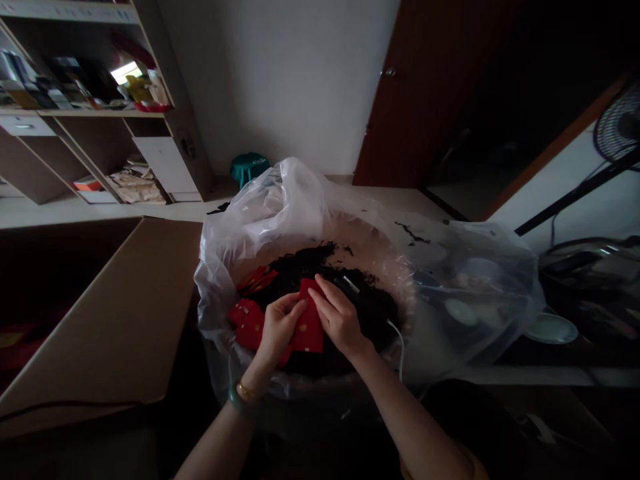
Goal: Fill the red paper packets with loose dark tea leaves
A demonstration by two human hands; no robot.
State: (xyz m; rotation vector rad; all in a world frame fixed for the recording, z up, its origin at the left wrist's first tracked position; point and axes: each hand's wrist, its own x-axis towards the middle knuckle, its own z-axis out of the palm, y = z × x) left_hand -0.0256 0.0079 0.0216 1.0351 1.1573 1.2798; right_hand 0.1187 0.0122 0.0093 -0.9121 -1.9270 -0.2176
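Left grip [280, 327] and right grip [340, 317] pinching a red envelope [309, 327] over dark soil [320, 273]

I see both grips pressed together on the envelope from either side, above the soil. More red envelopes [247, 325] lie beside it, inside a plastic bag [260, 227] lining a round basin [373, 233].

- Red envelope [309, 331]: partly hidden behind the left hand [280, 327] and right hand [340, 317]; gold marks too small to read.
- Shelf items [75, 83]: dim, cut off by the left edge.
- Fan [620, 123]: cut off by the right edge.
- Dark object [590, 287]: too dim to identify, perhaps a bag.
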